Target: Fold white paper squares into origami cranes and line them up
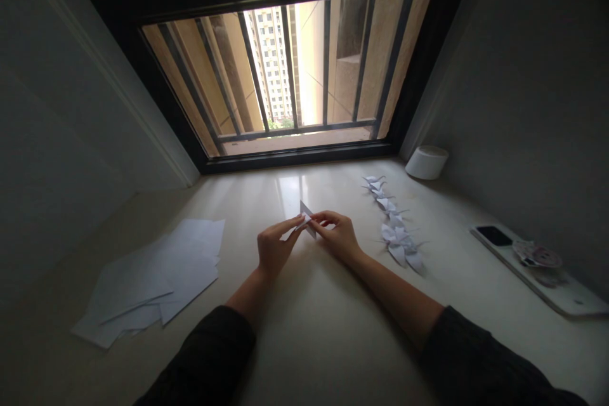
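Between my two hands, above the middle of the pale sill, is a small folded piece of white paper with pointed ends. My left hand pinches its left side between thumb and fingers. From the right, my right hand grips the other side with thumb and fingertips. The fingers cover part of the folds. To the right of my right hand, several folded paper cranes stand in a line running toward the window. A loose stack of white paper sheets lies to the left of my left hand.
A barred window with a dark frame rises behind the sill. At the back right corner stands a white cylindrical object. A white phone with a decorated grip lies along the right wall.
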The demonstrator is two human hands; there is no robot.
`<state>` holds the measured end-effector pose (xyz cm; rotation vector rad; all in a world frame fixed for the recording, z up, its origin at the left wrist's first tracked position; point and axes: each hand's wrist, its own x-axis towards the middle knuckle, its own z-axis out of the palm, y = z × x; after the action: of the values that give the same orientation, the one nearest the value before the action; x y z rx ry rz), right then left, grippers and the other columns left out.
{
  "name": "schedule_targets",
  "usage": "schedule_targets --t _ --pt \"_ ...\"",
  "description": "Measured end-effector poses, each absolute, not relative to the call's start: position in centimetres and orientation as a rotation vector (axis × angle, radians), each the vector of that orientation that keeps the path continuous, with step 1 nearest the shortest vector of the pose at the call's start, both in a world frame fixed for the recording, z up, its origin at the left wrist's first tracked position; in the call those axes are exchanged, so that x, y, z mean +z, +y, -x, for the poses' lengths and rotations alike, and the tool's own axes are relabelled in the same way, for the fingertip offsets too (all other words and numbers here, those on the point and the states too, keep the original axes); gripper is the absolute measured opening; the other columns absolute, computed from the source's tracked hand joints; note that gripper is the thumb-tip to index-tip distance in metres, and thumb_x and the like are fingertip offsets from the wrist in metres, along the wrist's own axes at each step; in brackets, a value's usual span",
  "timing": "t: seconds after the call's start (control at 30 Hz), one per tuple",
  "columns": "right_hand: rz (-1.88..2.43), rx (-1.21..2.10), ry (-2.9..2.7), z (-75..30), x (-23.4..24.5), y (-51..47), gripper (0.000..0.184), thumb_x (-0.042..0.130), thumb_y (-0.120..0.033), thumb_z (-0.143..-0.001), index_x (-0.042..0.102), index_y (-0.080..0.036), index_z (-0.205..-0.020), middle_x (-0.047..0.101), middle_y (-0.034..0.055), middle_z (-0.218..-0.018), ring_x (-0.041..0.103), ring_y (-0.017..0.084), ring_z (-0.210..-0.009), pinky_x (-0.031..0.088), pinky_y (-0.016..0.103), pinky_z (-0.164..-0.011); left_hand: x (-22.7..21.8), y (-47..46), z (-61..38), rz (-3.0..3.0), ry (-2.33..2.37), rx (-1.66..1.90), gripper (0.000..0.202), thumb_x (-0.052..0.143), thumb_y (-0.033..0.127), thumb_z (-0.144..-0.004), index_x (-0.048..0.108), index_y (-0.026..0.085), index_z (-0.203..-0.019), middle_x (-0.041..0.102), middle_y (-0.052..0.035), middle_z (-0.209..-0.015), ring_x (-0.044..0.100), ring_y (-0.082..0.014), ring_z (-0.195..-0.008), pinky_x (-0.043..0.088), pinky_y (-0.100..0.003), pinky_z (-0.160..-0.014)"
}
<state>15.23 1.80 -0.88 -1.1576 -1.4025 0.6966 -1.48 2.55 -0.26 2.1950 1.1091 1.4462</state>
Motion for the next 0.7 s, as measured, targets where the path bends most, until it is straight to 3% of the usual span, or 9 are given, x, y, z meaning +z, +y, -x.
schedule_targets --t 0.1,0.17,0.3,0.4,0.53,0.7 --pt "1.069 0.766 -1.388 -15.2 -0.9 1.9 0.035 0.066 -0.037 -0.073 0.065 -0.023 -0.105 0.070 0.0051 -0.094 0.065 0.017 -0.073 0.052 0.030 -0.067 -0.1 2.5 1.6 -2.261 1.094 1.443 0.024 0.065 0.025 -0.077 0.069 0.030 -0.101 0.069 -0.0001 -0.103 0.065 -0.0201 -0.095 0.053 -0.034 -0.084" --pt "1.000 0.824 -1.398 -15.1 -1.0 2.0 0.037 0.065 -0.036 -0.075 0.063 -0.024 -0.109 0.068 0.0057 -0.100 0.064 0.016 -0.076 0.053 0.031 -0.070 0.1 2.3 1.7 -2.270 1.131 1.427 0.025 0.066 0.027 -0.076 0.068 0.031 -0.101 0.070 -0.0002 -0.102 0.066 -0.0206 -0.094 0.053 -0.035 -0.084" --pt "0.946 0.902 -1.377 -15.2 -1.4 2.3 0.025 0.064 -0.036 -0.075 0.070 -0.023 -0.096 0.066 0.0067 -0.105 0.063 0.018 -0.083 0.053 0.032 -0.075 0.5 2.1 1.4 -2.120 1.234 1.413 0.049 0.072 0.033 -0.069 0.060 0.030 -0.117 0.064 -0.0038 -0.115 0.061 -0.0236 -0.104 0.049 -0.038 -0.090" --pt "0.928 0.988 -1.304 -15.2 -1.5 2.5 0.028 0.067 -0.040 -0.072 0.070 -0.022 -0.094 0.067 0.0073 -0.105 0.064 0.019 -0.081 0.054 0.034 -0.075 0.3 2.3 1.1 -1.873 1.167 1.299 0.067 0.073 0.036 -0.068 0.049 0.026 -0.129 0.062 -0.0072 -0.118 0.062 -0.0240 -0.102 0.051 -0.038 -0.086" --pt "0.884 1.074 -1.215 -15.0 -1.3 2.5 0.027 0.072 -0.039 -0.067 0.071 -0.021 -0.087 0.068 0.0067 -0.101 0.065 0.020 -0.084 0.053 0.036 -0.080 -0.2 3.1 1.0 -1.561 0.997 1.109 0.053 0.067 0.040 -0.073 0.057 0.017 -0.120 0.069 -0.0093 -0.102 0.067 -0.0228 -0.090 0.053 -0.036 -0.080" --pt "0.868 1.117 -1.172 -14.8 -1.5 2.5 0.020 0.074 -0.034 -0.065 0.071 -0.020 -0.080 0.067 0.0055 -0.094 0.065 0.019 -0.081 0.052 0.036 -0.080 0.1 3.5 1.2 -1.343 0.955 1.089 0.058 0.073 0.037 -0.066 0.058 0.012 -0.117 0.072 -0.0105 -0.089 0.068 -0.0223 -0.081 0.053 -0.035 -0.077"
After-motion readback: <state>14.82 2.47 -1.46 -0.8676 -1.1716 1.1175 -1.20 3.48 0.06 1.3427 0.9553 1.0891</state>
